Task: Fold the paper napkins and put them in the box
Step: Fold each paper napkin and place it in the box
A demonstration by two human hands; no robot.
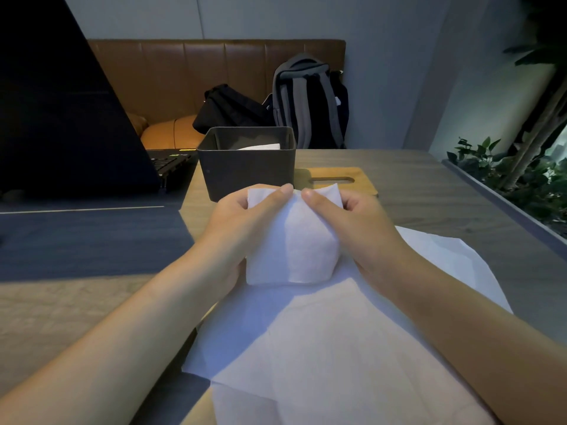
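A folded white paper napkin is held up just in front of the dark box. My left hand pinches its top left edge and my right hand pinches its top right edge, thumbs nearly meeting at the middle. Inside the box a white folded napkin shows above the rim. Loose unfolded napkins lie spread on the table under my forearms.
A wooden lid with a slot lies right of the box. An open laptop stands at the left. Backpacks sit on the bench behind the table. A planter with leaves runs along the right edge.
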